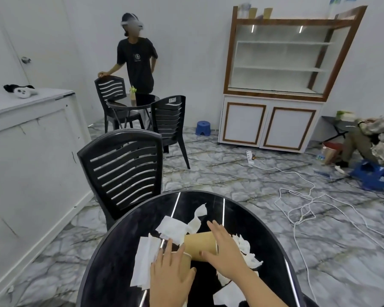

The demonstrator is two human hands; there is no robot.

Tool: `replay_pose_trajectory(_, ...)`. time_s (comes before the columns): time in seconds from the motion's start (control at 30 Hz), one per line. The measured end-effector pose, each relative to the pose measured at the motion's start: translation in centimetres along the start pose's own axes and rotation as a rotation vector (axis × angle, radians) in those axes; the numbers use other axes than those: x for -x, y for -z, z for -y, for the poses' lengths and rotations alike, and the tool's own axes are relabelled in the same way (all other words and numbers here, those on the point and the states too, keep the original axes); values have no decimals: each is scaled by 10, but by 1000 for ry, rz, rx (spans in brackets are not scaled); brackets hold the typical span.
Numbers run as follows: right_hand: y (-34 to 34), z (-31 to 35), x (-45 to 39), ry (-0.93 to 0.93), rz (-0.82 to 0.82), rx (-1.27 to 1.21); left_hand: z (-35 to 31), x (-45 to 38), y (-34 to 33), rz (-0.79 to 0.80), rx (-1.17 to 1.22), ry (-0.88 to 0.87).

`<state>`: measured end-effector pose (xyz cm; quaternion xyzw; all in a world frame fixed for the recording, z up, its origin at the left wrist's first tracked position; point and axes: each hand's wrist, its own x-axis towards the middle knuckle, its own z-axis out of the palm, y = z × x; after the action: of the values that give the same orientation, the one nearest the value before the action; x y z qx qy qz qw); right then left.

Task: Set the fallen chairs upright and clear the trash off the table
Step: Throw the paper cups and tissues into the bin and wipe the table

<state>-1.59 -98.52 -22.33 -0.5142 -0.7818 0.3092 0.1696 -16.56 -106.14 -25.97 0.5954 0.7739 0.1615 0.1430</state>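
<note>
A round black glossy table (pixel 111 262) fills the bottom of the head view. Two brown paper cups lie on it among torn white paper napkins (pixel 172 227). My left hand (pixel 170 269) wraps around the nearer cup (pixel 185 260). My right hand (pixel 222 247) rests flat over the side of the farther cup (pixel 198 242), fingers spread. More crumpled tissue (pixel 246 251) lies right of that hand. A black slatted plastic chair (pixel 124 169) stands upright just behind the table on the left.
A white counter (pixel 31 134) runs along the left wall. Behind are a second small table (pixel 133 103) with two upright black chairs and a standing person (pixel 138 58). A cabinet (pixel 273 85) stands at the back right. White cables (pixel 302 202) trail across the marble floor; a seated person (pixel 377 138) is at far right.
</note>
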Motion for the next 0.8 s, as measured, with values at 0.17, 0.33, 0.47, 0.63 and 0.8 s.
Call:
replay_pose_trajectory(0.17, -1, 5, -30, 95, 30, 89, 8, -12, -18, -87, 8, 8)
replay_pose_trajectory(0.33, -12, -11, -44, 89, 60, 96, 18, -18, -32, -170, 73, -32)
replay_pose_trajectory(0.47, -16, -16, -46, 119, 37, 278, 18, -20, -29, -119, 142, 4)
replay_pose_trajectory(0.63, -22, -21, -48, 190, 21, 506, 20, -22, -33, -112, 197, 30)
replay_pose_trajectory(0.8, -23, -28, -51, 166, 103, 526, 17, -20, -32, -135, 262, 45)
